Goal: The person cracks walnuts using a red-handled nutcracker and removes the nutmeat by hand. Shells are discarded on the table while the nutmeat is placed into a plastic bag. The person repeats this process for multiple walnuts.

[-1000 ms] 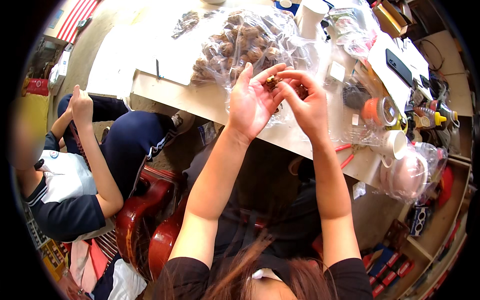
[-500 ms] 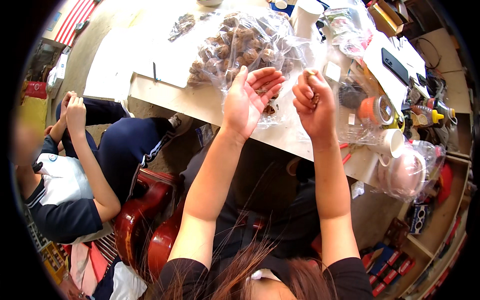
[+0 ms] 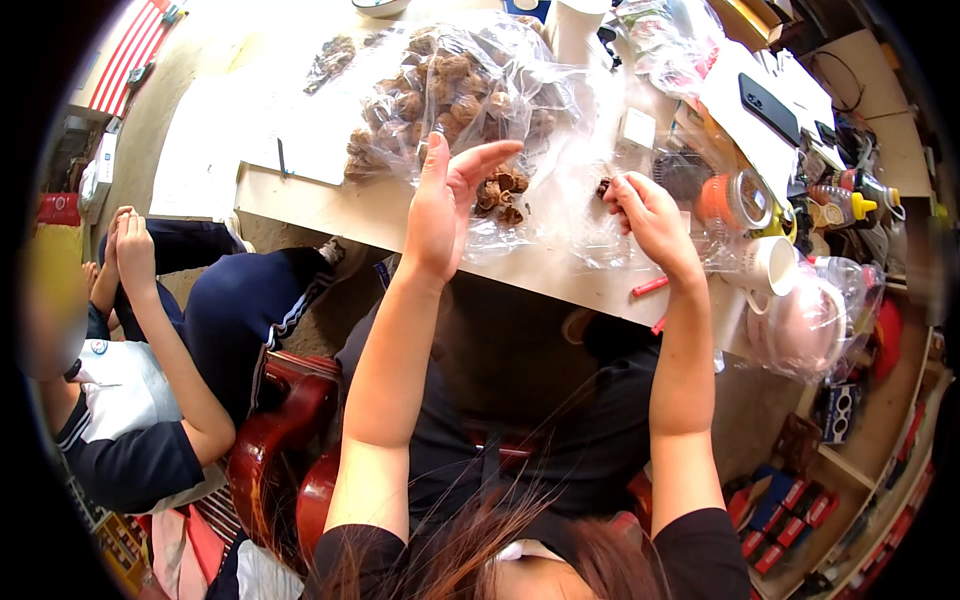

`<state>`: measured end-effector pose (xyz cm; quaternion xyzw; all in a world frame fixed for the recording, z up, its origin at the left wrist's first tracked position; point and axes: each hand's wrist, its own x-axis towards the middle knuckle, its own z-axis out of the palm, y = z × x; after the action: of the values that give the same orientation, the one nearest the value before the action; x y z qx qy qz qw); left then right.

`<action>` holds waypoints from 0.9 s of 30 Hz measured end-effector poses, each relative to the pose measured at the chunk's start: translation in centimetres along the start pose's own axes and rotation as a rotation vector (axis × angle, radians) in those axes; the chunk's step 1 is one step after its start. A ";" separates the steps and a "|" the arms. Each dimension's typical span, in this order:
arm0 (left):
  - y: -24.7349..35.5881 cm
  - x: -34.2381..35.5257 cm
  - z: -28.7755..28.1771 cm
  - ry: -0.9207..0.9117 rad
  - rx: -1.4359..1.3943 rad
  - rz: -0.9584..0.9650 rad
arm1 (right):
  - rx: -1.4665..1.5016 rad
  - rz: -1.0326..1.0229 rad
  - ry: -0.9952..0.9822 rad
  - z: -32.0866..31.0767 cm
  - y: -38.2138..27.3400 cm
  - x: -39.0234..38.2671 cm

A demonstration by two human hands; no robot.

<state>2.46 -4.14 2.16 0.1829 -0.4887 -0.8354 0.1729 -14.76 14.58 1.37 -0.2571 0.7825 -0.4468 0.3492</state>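
My left hand (image 3: 446,205) is held over the table edge with its fingers stretched out and nothing in it. Just right of its wrist lies a small heap of broken walnut shells (image 3: 503,188) on clear plastic. Between the fingertips of my right hand (image 3: 648,220) is a small dark brown walnut piece (image 3: 603,187), held above the clear plastic sheet (image 3: 590,240). Beyond my left hand sits a large clear bag of whole walnuts (image 3: 455,85), its loose plastic spreading to the right.
Right of my right hand stand an orange-filled jar (image 3: 735,202), a white mug (image 3: 768,268) and a plastic-wrapped pink object (image 3: 805,325). A red pen (image 3: 650,287) lies near the edge. A black phone (image 3: 768,108) rests farther back. On the left sits another person (image 3: 140,370), hands together.
My left hand has moved left and turned edge-on, uncovering the shell heap. My right hand has gone from a closed fist to a fingertip pinch, and the walnut piece shows. The view has shifted slightly.
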 end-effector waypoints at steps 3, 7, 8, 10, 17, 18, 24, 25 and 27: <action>0.0 0.0 0.2 0.085 0.028 -0.018 | 0.053 -0.061 -0.052 0.5 1.4 0.0; -0.3 0.5 -0.5 0.167 0.279 0.126 | -0.034 -0.149 -0.057 0.6 1.9 -0.2; -0.5 0.6 -0.8 0.184 0.362 0.173 | -0.060 -0.147 -0.038 0.5 1.7 -0.3; -0.7 0.9 -1.0 0.195 0.366 0.207 | -0.117 -0.176 0.073 0.8 0.9 -0.4; -1.3 1.8 -2.4 0.379 1.161 0.505 | -0.203 -0.548 0.283 5.3 -2.8 -0.5; -1.3 2.0 -2.4 0.389 1.309 0.541 | -0.215 -0.647 0.304 6.2 -2.9 -0.4; -0.6 3.3 -4.6 0.517 1.710 0.519 | -0.331 -0.888 0.208 9.4 -4.4 0.3; -0.1 3.4 -4.9 0.572 1.648 0.593 | -0.367 -0.880 0.200 9.7 -4.0 0.5; 1.2 3.4 -5.8 0.675 1.518 0.736 | -0.439 -0.861 0.183 10.0 -3.4 0.8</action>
<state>2.41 -10.67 0.05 0.3152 -0.8585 -0.0829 0.3958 -7.17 7.22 0.50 -0.5844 0.7082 -0.3960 0.0002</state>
